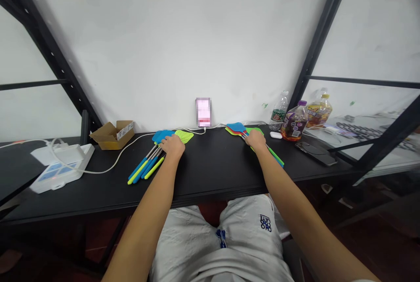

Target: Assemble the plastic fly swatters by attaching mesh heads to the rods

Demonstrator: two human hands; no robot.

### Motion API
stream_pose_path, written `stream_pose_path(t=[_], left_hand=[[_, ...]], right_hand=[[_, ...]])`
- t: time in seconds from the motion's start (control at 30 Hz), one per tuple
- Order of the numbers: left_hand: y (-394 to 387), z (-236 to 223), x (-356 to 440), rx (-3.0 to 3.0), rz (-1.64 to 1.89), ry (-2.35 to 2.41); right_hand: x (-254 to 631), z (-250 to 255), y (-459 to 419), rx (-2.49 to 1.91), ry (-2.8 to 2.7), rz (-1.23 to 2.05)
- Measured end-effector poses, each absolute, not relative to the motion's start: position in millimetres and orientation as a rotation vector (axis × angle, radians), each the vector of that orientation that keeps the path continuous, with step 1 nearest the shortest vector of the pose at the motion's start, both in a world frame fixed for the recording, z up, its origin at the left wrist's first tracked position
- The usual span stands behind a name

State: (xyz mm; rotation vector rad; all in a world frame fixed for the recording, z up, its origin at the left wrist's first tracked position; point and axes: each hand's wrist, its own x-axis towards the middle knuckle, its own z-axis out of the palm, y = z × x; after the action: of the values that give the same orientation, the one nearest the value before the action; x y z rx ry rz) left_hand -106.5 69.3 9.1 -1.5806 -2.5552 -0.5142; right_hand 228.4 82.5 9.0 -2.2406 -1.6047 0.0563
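Note:
A bundle of fly swatters [146, 168] with blue and yellow-green handles and mesh heads lies at the left of the black table. My left hand [173, 145] is over their thin metal shafts, its fingers curled down on one just below the heads. A second group of fly swatters [236, 128], with blue, red and green heads, lies toward the right. My right hand [256, 139] is closed around a shaft there, and green and blue handles stick out past it. Both palms face down, so the fingertips are partly hidden.
A phone [204, 112] leans on the wall, with a white cable attached. On the left are an open cardboard box [113, 135] and a white device [64, 168]. A water bottle [278, 111], drink bottles [295, 121], a white case [276, 135] and a dark phone [316, 153] are on the right.

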Motion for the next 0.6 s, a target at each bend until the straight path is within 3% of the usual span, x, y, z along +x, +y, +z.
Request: stream_pose_path(t=[0.6], left_hand=[[61.7,18.5,-102.4,-1.594,-0.418,-2.622]], right_hand=[[219.1,19.5,74.9,-2.026,-1.487,-0.041]])
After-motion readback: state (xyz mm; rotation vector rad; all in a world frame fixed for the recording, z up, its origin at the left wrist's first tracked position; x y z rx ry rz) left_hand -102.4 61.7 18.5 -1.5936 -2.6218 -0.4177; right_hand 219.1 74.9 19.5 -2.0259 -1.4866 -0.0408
